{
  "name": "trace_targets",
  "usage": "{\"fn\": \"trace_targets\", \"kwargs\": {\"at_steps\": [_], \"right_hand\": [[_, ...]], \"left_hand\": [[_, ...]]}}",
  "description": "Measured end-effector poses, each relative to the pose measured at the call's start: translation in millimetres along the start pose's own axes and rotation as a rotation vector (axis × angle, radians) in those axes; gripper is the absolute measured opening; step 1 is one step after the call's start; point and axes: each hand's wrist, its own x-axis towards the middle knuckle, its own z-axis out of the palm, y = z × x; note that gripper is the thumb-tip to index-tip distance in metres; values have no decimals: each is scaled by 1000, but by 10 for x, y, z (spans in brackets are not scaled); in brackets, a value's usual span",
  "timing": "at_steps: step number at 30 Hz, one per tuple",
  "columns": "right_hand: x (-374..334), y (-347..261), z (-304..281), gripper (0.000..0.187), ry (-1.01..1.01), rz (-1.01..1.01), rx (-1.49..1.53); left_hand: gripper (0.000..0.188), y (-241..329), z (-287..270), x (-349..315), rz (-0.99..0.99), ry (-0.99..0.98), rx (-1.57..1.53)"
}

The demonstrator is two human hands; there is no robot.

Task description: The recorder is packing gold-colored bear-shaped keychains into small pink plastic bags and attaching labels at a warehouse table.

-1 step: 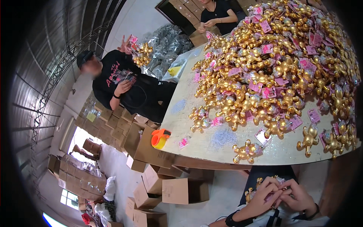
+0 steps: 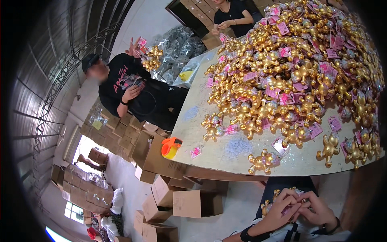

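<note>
Left hand [image 2: 278, 213] and right hand [image 2: 319, 210] are gripping a gold figurine [image 2: 265, 208], seemingly unfinished; tagged figurines [image 2: 303, 74] are crowding the worktop [image 2: 192, 138].

Holding a gold figurine [image 2: 266, 209] in both hands [image 2: 284, 207], just beside a tabletop [image 2: 189, 139] heaped with similar figurines [image 2: 266, 108] bearing pink tags [image 2: 285, 52].

Low at five o'clock in the head view, a glossy gold figurine [image 2: 265, 209] is mostly hidden in the grip of the left hand [image 2: 275, 215] and right hand [image 2: 317, 210], its rounded parts showing at nine and ten o'clock of them. A pink card [image 2: 286, 210] peeks through; pale, shiny material [image 2: 297, 190] shows at twelve. Its exact tilt is obscured.
</note>
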Motion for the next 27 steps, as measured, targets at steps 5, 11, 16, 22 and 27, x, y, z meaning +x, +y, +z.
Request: {"fn": "trace_targets", "kwargs": {"at_steps": [5,11,16,22,27], "right_hand": [[58,-115,72,16,84,29,-287],[68,22,121,8,238,-94,-431],[60,-2,-40,12,349,-275,-431],[157,-90,-107,33,518,-567,-13],[169,-61,43,29,357,-587,318]], "left_hand": [[9,47,13,14,26,73,-19],[7,-31,-40,-2,-1,53,-57],[11,90,-287,49,-105,-194,-117],[28,136,-752,21,-26,-548,-129],[24,325,-1004,-62,-114,-604,-76]]}}
